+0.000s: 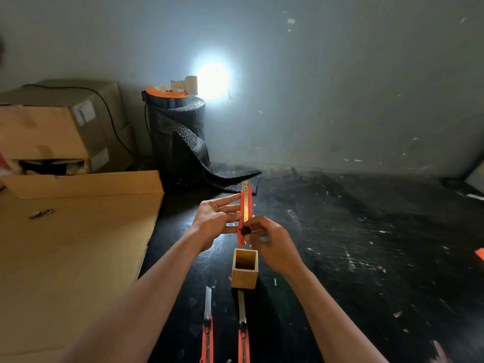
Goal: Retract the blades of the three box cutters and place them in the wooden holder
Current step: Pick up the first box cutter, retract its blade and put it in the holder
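Note:
Both my hands hold a red box cutter (pixel 245 205) upright above the wooden holder (pixel 245 271), which stands open and hollow on the dark floor. My left hand (pixel 214 218) steadies the cutter's left side with fingers spread along it. My right hand (pixel 269 239) pinches the black slider knob low on the body. A short piece of blade shows at the cutter's top. Two more red box cutters lie on the floor in front of the holder, one at left (pixel 207 334) and one at right (pixel 243 336), both with blades extended toward the holder.
A flat cardboard sheet (pixel 73 244) covers the floor at left, with stacked cardboard boxes (pixel 52 127) behind it. A roll of black bubble wrap (pixel 178 137) stands at the wall with a lamp and an orange reel on top. The dark floor is scuffed.

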{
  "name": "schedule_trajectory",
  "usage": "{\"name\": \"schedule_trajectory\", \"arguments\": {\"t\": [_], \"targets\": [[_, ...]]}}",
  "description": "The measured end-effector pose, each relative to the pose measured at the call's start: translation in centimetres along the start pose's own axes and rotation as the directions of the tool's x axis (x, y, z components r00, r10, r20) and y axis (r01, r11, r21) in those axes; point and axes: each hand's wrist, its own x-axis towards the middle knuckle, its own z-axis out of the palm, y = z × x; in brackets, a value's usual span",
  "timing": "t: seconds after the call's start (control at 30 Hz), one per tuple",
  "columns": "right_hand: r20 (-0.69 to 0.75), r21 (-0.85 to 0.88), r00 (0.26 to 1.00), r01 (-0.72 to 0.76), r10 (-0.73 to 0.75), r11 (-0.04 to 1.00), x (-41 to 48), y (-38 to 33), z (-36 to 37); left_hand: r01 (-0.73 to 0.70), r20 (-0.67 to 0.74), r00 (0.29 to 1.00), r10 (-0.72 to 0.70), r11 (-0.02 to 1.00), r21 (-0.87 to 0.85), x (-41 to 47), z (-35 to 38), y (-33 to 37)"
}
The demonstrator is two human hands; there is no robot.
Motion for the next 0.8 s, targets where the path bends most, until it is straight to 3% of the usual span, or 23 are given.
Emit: {"name": "schedule_trajectory", "arguments": {"t": [0.47, 0.63, 0.8], "targets": [[-0.099, -0.031, 0.995, -0.014, 0.011, 0.999, 0.05, -0.1, 0.15, -0.025, -0.008, 1.0, 0.025, 1.0, 0.01, 0.65, 0.61, -0.02], [-0.067, -0.075, 0.996, 0.056, -0.061, 0.996, -0.18, 0.41, 0.07, -0.025, -0.01, 1.0, 0.025, 1.0, 0.005, 0.79, 0.42, -0.12], [-0.099, -0.057, 0.995, 0.006, -0.012, 0.998, 0.01, 0.42, 0.25, -0.023, -0.004, 1.0, 0.024, 1.0, 0.006, 0.63, 0.65, -0.15]]}}
